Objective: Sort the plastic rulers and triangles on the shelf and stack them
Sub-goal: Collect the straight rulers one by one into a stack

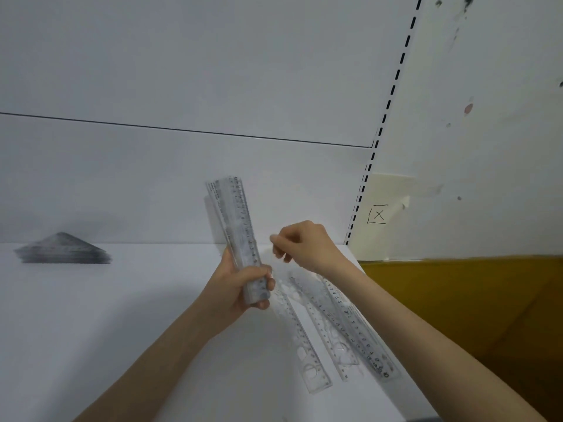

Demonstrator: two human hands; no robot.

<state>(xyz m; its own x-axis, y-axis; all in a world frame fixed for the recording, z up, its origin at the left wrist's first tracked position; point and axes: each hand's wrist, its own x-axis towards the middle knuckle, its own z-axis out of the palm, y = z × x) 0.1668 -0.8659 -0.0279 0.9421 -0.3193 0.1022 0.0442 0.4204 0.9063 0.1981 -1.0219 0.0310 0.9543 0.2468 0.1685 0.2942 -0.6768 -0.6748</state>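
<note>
The left hand [240, 287] is wrapped tightly round the lower end of a bundle of clear plastic rulers with black scale marks [236, 214], holding it nearly upright above the flat white shelf [137, 315], its top leaning slightly to the left. The right hand [304, 243] hovers just beside the bundle with its fingers curled and its tips blurred. I cannot tell whether it pinches anything. It hangs over the far ends of several loose clear rulers [330, 327], which lie flat on the shelf at its right side, fanned out and partly overlapping. By the look of it the work is well past halfway. A grey-looking stack of clear plastic triangles [62, 249] sits well apart at the far left of the shelf, against the white back panel [182, 184], and seems finished. Most rulers appear gathered in the bundle. What is left is to pick up the loose ones, square the bundle and lay it down as a stack. Around this stand a slotted white upright [362, 184], a wall bearing a hand-drawn box with an X [378, 214], and a yellow-brown surface [457, 300] beyond the shelf's right edge. Nothing blocks the reach, though the loose rulers lie close to that edge and, being thin and flat, may be awkward to lift.
</note>
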